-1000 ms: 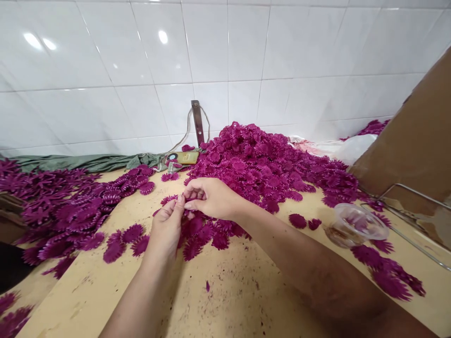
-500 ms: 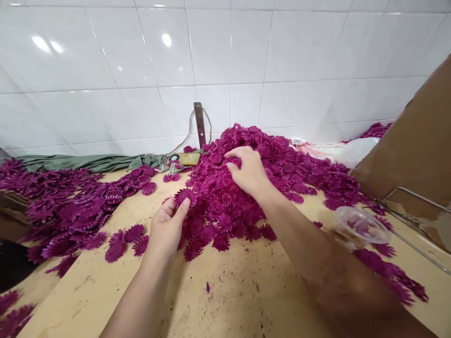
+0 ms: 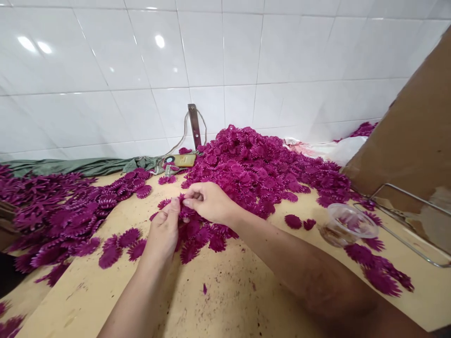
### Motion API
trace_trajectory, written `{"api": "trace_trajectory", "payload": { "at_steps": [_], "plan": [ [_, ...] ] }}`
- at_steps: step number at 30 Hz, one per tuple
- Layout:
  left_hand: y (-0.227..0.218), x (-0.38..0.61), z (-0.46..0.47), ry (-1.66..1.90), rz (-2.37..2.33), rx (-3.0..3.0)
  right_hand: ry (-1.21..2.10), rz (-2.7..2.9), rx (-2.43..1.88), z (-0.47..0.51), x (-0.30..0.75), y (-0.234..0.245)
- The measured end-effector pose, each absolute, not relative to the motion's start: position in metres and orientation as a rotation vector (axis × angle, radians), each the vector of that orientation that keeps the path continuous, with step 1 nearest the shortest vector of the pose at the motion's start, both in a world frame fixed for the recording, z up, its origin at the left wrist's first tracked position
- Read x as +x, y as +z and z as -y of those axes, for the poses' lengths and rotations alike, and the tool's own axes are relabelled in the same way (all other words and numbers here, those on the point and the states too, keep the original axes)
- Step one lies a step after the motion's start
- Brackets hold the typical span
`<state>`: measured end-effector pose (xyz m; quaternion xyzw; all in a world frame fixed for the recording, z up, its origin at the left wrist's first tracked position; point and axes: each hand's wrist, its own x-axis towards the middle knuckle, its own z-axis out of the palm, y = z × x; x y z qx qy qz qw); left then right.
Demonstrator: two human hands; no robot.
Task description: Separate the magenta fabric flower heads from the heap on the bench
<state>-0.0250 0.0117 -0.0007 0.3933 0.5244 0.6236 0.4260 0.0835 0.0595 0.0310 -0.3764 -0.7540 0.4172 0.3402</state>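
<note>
Toothed magenta flower piece (image 3: pixel 181 200), perhaps tilted, half hidden between the fingers (image 3: pixel 174 206), near matching loose flowers (image 3: pixel 202 234)

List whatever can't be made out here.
Purple flower between the left hand and right hand: head view, largely hidden by both hands.
Dark object at lower left: head view, cut off by the left edge.
Cardboard: head view, cut off by the right edge.
Markings on the yellow object: head view, too small to read.

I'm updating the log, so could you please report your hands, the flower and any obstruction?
Left hand pinching purple flower, right hand also at it. Flower heap just beyond. Plastic tub off right, not blocking.
</note>
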Motion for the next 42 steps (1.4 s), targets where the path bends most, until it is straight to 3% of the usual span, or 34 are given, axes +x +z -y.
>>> {"api": "trace_trajectory", "payload": {
  "at_steps": [7, 12, 19, 23, 33, 37, 42],
  "plan": [
    [0.008, -0.019, -0.005, 1.561, -1.303, 1.106, 0.624, 1.407, -1.405, -0.106, 0.135, 0.041],
    [0.007, -0.019, -0.008, 1.563, -1.257, 1.0, 0.41, 1.51, -1.401, -0.107, 0.145, 0.047],
    [0.003, -0.026, -0.01, 1.617, -1.322, 0.947, 0.719, 2.099, -0.972, -0.053, 0.1, 0.057],
    [0.0, -0.027, -0.012, 1.619, -1.318, 0.935, 0.756, 2.253, -0.949, -0.051, 0.091, 0.042],
    [0.006, -0.018, -0.011, 1.599, -1.319, 1.144, 0.669, 1.722, -1.24, -0.081, 0.106, 0.04],
    [0.008, -0.019, -0.008, 1.62, -1.282, 1.065, 0.422, 1.466, -1.524, -0.11, 0.144, 0.044],
    [0.008, -0.018, -0.011, 1.549, -1.257, 0.993, 0.336, 1.688, -1.518, -0.095, 0.136, 0.054]
  ]
}}
